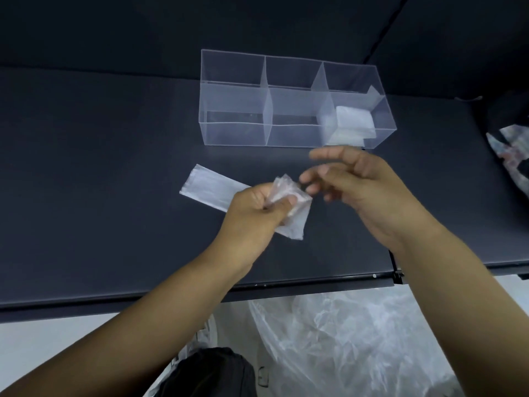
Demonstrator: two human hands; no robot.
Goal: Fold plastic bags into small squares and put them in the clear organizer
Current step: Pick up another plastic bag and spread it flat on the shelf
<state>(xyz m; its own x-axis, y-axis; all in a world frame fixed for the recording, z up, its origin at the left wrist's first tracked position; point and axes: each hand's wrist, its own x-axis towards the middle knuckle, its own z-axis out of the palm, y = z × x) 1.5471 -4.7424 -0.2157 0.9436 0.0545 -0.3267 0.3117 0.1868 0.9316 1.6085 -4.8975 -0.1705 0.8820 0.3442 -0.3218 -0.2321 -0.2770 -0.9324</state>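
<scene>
A clear organizer [286, 104] sits on a dark navy table [100, 167]. The folded bags [353, 121] inside it look milky white. A translucent whitish strip [206, 189] lies nearby.

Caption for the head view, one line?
Left hand grips a half-folded plastic bag; right hand open beside it, folded squares in the organizer's right-end compartment.

staged work booth: dark table [100, 173], dark backdrop panels [128, 30]

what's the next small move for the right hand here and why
Probably bring the open right hand in to pinch the plastic bag beside the left hand, which grips it, and fold it over: part trails as a strip on the table, unlike the squares in the clear organizer.
</scene>
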